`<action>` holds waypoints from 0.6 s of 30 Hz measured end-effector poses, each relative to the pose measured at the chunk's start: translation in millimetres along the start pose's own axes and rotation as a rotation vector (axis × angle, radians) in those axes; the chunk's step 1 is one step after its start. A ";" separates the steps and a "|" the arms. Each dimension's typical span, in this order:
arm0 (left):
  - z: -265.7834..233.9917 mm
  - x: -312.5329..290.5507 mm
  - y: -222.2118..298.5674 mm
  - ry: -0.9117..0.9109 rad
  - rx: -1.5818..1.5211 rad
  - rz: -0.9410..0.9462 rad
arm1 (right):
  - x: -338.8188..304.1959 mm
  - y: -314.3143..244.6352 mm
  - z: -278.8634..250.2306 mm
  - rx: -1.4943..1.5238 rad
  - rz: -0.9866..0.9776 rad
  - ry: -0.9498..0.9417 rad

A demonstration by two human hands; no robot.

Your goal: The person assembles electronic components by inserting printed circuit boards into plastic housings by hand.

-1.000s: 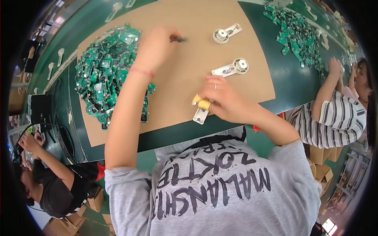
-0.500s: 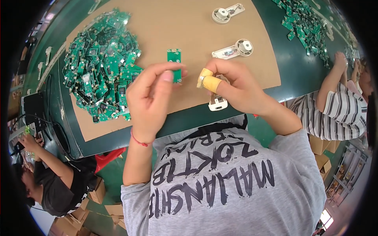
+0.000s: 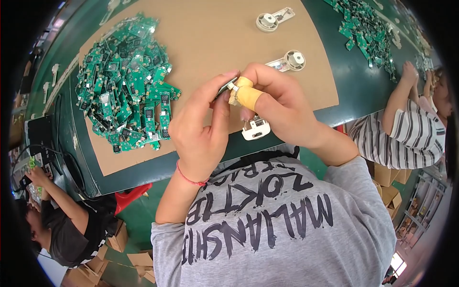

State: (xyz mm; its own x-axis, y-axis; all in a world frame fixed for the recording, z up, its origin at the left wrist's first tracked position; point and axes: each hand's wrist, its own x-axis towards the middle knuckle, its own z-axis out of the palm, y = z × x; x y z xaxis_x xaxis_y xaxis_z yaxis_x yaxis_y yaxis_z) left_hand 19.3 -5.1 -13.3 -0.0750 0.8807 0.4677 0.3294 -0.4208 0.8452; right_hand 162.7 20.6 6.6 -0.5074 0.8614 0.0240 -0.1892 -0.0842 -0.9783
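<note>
Both hands mid-frame, close together, above the near edge of the brown cardboard sheet point(image 3: 215, 40); left hand point(image 3: 198, 129) has a circuit board point(image 3: 223, 89) pinched between thumb and fingers, tilted nearly edge-on, its face mostly hidden; right hand point(image 3: 284, 107) is closed around a white plastic housing point(image 3: 256, 130), whose slotted end sticks out below the palm near frame centre; yellow finger covers point(image 3: 249, 97) on right thumb and index, those tips pressed together right by the board; can't tell whether they touch it or what small bit sits between them.

Loose heap of green circuit boards point(image 3: 122, 91) on the cardboard, upper left of frame; two white fan housings at upper right, far one point(image 3: 267, 22) near the top edge, near one point(image 3: 294, 60) partly hidden behind the right hand; dark green table point(image 3: 330, 114) shows past the sheet; second board pile point(image 3: 366, 36) in the upper right corner; co-worker in striped shirt point(image 3: 399, 138) at right edge, another in black shirt point(image 3: 71, 234) at lower left.
</note>
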 end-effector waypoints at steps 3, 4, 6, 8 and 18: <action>-1.4 2.3 -0.5 -0.002 0.116 0.096 | 1.0 2.1 0.1 0.023 -0.028 0.004; -1.8 2.6 -1.8 0.014 0.173 0.158 | 1.3 2.3 -0.1 0.040 0.000 -0.007; -1.6 3.4 -5.2 0.036 0.230 0.216 | 1.6 2.2 -1.2 0.056 0.027 -0.018; -3.7 3.5 -6.3 0.057 0.290 0.270 | 1.2 2.0 -2.3 0.118 0.124 -0.049; -6.8 -2.3 -8.9 0.030 0.312 0.338 | 1.8 3.2 -1.5 0.156 0.103 -0.121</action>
State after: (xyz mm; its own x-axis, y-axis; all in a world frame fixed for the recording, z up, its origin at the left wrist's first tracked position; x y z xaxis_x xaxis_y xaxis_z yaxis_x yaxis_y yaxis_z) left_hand 10.1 -4.8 -20.2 0.0592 0.6968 0.7149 0.6077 -0.5933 0.5279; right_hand 162.5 22.6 3.2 -0.6258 0.7789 -0.0407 -0.2546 -0.2533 -0.9333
